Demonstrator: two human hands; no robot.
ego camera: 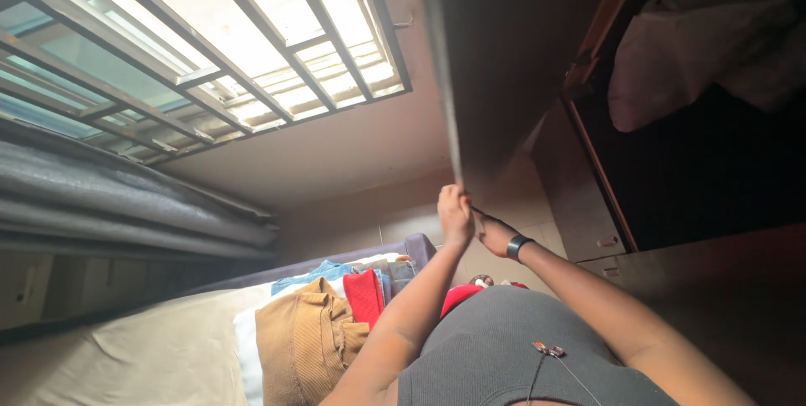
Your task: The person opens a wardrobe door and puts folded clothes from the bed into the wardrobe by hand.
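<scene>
In the head view, which is tilted so the room looks upside down, both hands meet at the lower edge of a dark wardrobe door (504, 62). The door is seen nearly edge-on: its long axis runs from the top middle of the picture down to the hands, and its thin pale edge faces the window side. The left hand (454, 214) is closed around that edge, fingers curled over it, its grip clenched on the door. The right hand (491, 232), with a black wristband (516, 246) on the wrist, lies just behind the left and touches the door's inner side; whether its grip is closed cannot be told, since the left hand hides the fingers. To the right of the door the wardrobe (705, 171) stands open and dark, with pale folded cloth (697, 45) on a shelf inside. To the left is a barred window (218, 45) and a grey curtain (117, 196). Below the arms a bed (151, 356) carries a stack of clothes: a tan garment (306, 339), a red piece (363, 297) and blue ones (323, 272), well apart from the door
</scene>
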